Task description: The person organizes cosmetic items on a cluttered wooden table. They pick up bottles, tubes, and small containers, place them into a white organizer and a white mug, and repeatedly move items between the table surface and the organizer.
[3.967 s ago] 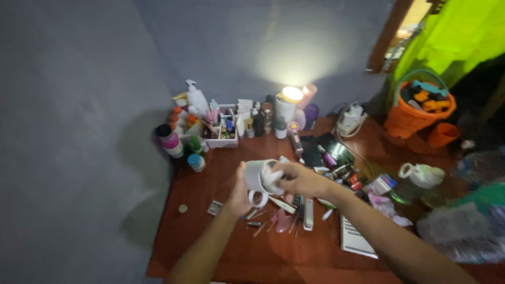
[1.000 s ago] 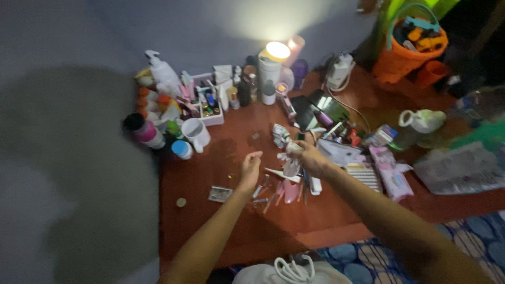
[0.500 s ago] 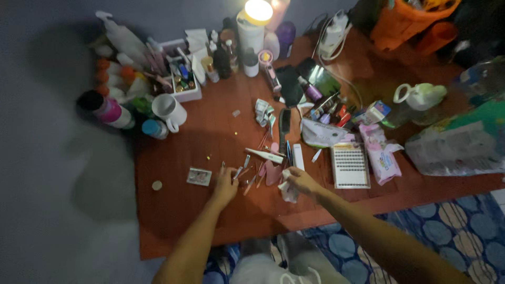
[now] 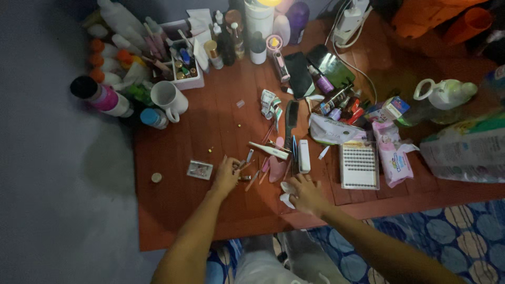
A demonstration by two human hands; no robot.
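Note:
My right hand (image 4: 306,193) presses a crumpled white tissue (image 4: 286,192) flat onto the reddish wooden table (image 4: 173,210) near its front edge. My left hand (image 4: 226,175) rests on the table beside a heap of small metal tools and pink sticks (image 4: 263,167), its fingers touching them. A white mug (image 4: 168,99) stands upright at the left, away from both hands. A white thermometer-like stick (image 4: 269,150) lies just beyond the heap.
Bottles, jars and a white organiser box (image 4: 184,63) crowd the back left. A black comb (image 4: 291,119), a lash tray (image 4: 360,164), a pink wipes pack (image 4: 392,153) and a white jug (image 4: 444,93) lie to the right. A coin (image 4: 155,178) sits at left.
The mug held earlier now stands on the table at left. My right hand carried the tissue down to the front edge and flattened on it. The view tilted down.

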